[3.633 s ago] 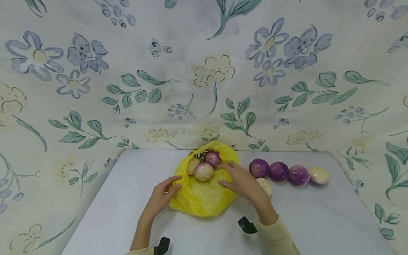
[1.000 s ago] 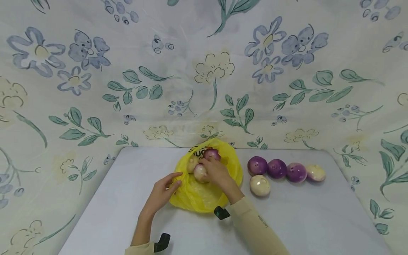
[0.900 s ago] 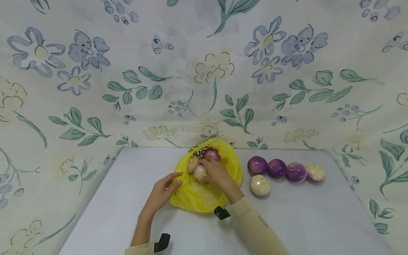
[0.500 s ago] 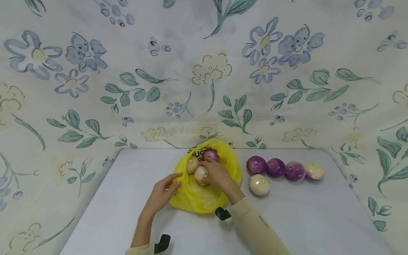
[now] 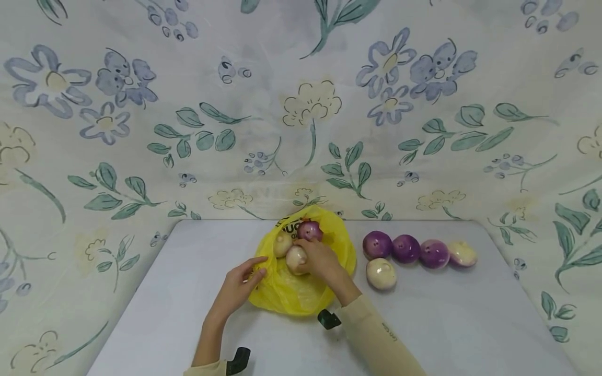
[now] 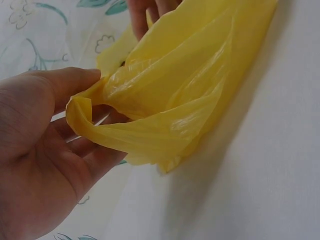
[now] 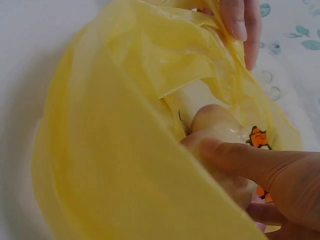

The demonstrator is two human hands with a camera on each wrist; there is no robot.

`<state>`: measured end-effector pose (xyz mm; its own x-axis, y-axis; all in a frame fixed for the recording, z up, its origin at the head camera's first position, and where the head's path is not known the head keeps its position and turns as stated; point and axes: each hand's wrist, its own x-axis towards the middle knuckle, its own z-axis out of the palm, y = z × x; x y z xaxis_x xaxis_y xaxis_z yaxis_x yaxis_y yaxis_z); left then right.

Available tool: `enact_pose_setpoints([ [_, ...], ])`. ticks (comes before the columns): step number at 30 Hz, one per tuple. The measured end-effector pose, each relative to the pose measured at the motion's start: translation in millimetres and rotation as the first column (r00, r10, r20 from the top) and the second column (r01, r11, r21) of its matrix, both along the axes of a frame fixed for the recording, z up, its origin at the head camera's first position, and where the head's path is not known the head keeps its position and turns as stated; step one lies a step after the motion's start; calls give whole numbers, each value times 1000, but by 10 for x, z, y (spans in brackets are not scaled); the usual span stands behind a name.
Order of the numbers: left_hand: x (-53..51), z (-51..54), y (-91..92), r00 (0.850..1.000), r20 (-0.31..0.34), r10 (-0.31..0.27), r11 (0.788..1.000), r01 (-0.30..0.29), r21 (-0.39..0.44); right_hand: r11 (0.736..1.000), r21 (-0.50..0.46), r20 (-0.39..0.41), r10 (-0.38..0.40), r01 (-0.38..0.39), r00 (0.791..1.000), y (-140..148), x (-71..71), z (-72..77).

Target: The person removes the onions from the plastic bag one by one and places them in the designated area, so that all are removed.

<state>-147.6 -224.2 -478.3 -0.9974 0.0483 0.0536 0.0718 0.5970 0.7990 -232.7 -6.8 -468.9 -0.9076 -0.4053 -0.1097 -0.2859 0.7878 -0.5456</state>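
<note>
A yellow plastic bag (image 5: 301,292) lies with its mouth open, holding a pale onion (image 5: 282,244), a purple onion (image 5: 310,230) and a whitish onion (image 5: 296,260). My left hand (image 5: 236,287) holds the bag's left rim; in the left wrist view the bag's edge (image 6: 150,135) runs between thumb and fingers. Inside the mouth, my right hand (image 5: 321,259) grips the whitish onion from its right side. In the right wrist view the thumb of my right hand (image 7: 280,175) presses on an onion (image 7: 216,120), and the bag's wall hides part of it.
Right of the bag, three purple onions (image 5: 377,245) (image 5: 406,249) (image 5: 434,254) and a pale one (image 5: 463,254) form a row on the white table (image 5: 451,324). Another pale onion (image 5: 381,274) sits in front of the row's left end. A floral cloth (image 5: 263,104) hangs behind.
From the right side of the bag's mouth, my right hand has moved left onto the whitish onion. Over the last second it has barely moved. My left hand stays at the rim.
</note>
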Motion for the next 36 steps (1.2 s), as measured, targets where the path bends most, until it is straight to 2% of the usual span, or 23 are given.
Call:
enact_pose_setpoints([
  [14, -8, -25, -5, 1000, 1, -6, 1000, 6, 7, 999, 32, -20, -18, 19, 1000, 10, 81, -7],
  [20, -12, -32, -4, 1000, 0, -9, 1000, 9, 10, 999, 18, -25, -38, 38, 999, 37, 142, -4],
  [30, -2, -28, 4, 1000, 5, -2, 1000, 2, 0, 1000, -5, -96, -14, 14, 995, 134, 198, 92],
  [36, -11, -19, 13, 1000, 4, -10, 1000, 10, 9, 1000, -2, -105, -15, 15, 994, 183, 210, 128],
])
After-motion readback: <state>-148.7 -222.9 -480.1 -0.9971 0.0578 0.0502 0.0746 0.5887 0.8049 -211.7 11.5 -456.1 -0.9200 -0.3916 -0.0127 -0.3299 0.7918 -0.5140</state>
